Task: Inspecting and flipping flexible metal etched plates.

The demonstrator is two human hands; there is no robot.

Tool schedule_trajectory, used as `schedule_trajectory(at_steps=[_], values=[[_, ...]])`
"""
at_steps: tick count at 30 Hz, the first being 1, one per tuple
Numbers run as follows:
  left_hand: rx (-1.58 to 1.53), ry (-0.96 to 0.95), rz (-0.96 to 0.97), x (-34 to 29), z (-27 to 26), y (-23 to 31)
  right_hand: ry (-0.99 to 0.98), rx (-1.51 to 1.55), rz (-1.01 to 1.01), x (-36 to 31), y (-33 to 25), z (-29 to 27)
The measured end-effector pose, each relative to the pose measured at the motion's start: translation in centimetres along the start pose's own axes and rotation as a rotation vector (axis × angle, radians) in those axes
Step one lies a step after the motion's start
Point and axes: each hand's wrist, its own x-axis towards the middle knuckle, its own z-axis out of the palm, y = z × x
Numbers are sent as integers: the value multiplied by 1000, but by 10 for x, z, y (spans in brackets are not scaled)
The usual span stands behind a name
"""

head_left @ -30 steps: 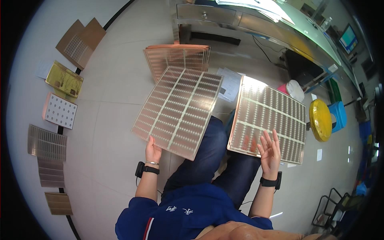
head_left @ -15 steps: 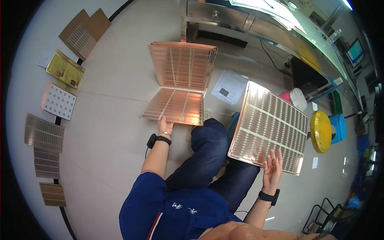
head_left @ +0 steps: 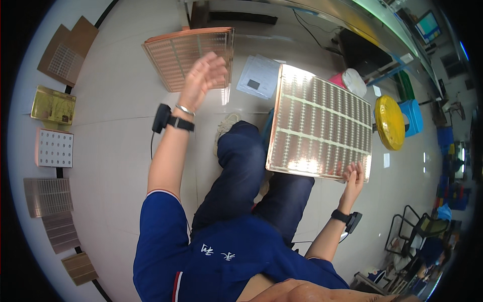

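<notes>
A stack of copper-coloured patterned panels (head_left: 166,63) leans at the far left, below the cabinet. In front of it my left hand (head_left: 204,75) is raised, empty and slightly blurred, its fingers apart; whether it touches the stack I cannot tell. A second stack, whose top copper-coloured panel (head_left: 322,121) has rows of small pale marks, lies tilted just beyond my knees. At its near right corner my right hand (head_left: 354,176) has bent fingers over the edge of the top panel. The thumb is hidden.
Printed sheets (head_left: 257,78) lie on the floor between the stacks. Right of the panels are a yellow round-topped stool (head_left: 390,122), a blue bin (head_left: 411,118) and a pink-and-white bundle (head_left: 350,82). Several sample boards (head_left: 54,147) lean along the left wall.
My left hand has let go of the panel it held low, which now rests against the far-left stack, and has risen. My right hand has shifted to the corner with fingers bent. The view has turned.
</notes>
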Motion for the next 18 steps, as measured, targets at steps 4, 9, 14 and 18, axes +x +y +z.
schedule_trajectory(at_steps=[4,9,14,18], values=[[202,-132,-416,-57,43,-66,181,-959,-425,29,35,-50],[175,-155,-459,-94,93,-98,60,-1009,-208,50,59,-83],[270,-76,-397,-98,102,-118,156,-1049,-283,59,62,-82],[328,-88,-391,-99,102,-119,169,-1084,-297,60,58,-79]])
